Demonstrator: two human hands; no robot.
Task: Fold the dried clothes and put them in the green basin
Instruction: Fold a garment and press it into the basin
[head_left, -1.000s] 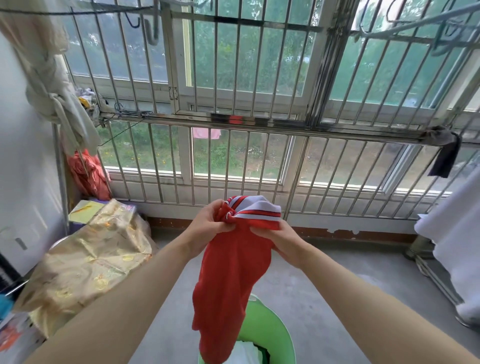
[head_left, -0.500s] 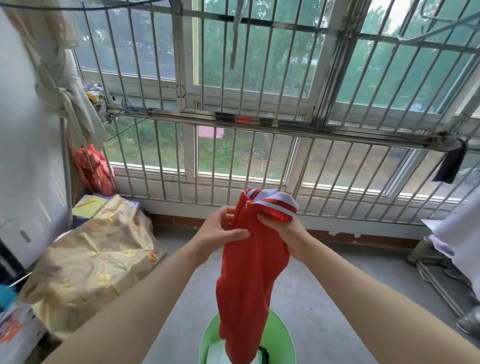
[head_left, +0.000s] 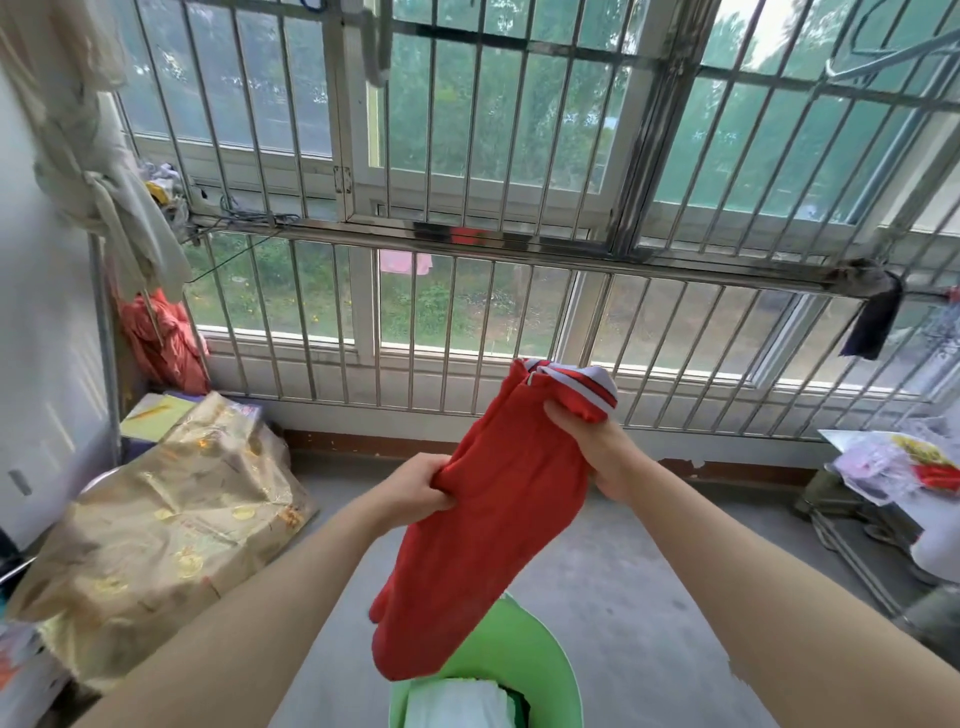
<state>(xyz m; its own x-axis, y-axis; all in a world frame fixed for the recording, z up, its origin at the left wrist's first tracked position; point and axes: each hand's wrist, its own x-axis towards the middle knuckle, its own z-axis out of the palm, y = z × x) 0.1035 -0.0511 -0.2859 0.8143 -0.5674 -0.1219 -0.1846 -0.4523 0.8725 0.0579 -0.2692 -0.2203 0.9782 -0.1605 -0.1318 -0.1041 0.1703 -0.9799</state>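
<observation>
Sliding down from the collar, our left hand (head_left: 421, 488) now pinches the red shirt (head_left: 483, 545) at its side edge. Our right hand (head_left: 592, 447) grips the collar. Light and limp, it hangs over the green basin (head_left: 545, 670).

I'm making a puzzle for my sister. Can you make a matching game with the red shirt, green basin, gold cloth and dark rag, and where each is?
Things
1. red shirt with a striped collar
2. round green plastic basin
3. shiny gold patterned cloth
4. dark cloth rag

Places
A. hanging from the metal window rail
B. on the floor below the shirt
C. gripped by the left hand and right hand
D. heaped at the left

Pairs: 1-C, 2-B, 3-D, 4-A
</observation>
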